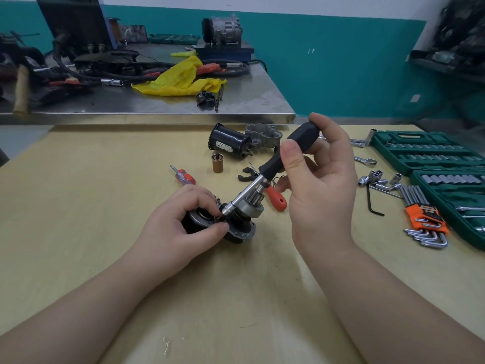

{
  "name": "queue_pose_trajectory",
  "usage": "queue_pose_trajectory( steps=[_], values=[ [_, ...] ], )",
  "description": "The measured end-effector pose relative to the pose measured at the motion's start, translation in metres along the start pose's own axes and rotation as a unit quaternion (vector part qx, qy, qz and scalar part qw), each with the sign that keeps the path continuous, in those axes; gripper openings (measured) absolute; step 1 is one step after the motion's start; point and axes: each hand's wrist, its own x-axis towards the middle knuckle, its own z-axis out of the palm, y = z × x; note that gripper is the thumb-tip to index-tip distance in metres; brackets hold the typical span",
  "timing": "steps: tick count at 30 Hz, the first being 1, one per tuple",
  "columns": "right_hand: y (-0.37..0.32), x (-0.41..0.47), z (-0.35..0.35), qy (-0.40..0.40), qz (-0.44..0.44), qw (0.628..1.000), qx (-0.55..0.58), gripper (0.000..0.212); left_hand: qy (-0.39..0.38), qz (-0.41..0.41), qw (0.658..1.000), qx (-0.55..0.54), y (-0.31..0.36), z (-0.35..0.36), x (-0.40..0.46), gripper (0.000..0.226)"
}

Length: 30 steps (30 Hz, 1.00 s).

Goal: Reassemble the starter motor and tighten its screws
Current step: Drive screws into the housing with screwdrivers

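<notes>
The right hand [319, 177] curls its thumb and fingers round the black handle of a nut driver [262, 179], which slants down and to the left until its socket tip meets the starter motor assembly [236, 222]. The left hand [183, 219] grips that assembly from the left, fingertips pinched close around the spot where the socket sits, holding it down on the bench [78, 206].

By the look of it, the work is midway. One fastener is being driven, but the black motor housing [229, 141] and the grey end casting [263, 132] lie apart near the bench's far edge, with a small brass sleeve [217, 162] and a black fork piece [248, 174] between them and the hands. These probably have yet to go on.

Open room lies in front, toward the person, and to the left. To the right it is crowded: loose sockets [378, 178], a set of hex keys [425, 222] and the green socket case [430, 153] sit near the right wrist. An orange-handled tool [277, 199] lies just beside the assembly, under the driver's shaft.
</notes>
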Motion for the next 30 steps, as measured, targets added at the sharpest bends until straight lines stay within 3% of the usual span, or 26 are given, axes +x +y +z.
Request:
queue_pose_trajectory(
  steps=[4,9,30],
  values=[
    [0.0,0.002,-0.002,-0.011,0.033,0.999,0.038,0.033,0.0,-0.006,1.0,0.013,-0.002,0.0,0.0,0.033],
    [-0.001,0.002,-0.001,-0.044,0.042,0.998,0.034,0.046,-0.016,-0.073,0.996,0.05,-0.003,-0.002,-0.002,0.072],
    [-0.002,0.008,0.003,-0.019,0.032,0.999,0.027,0.041,-0.003,-0.088,0.995,0.036,-0.011,0.0,0.003,0.058]
  ],
)
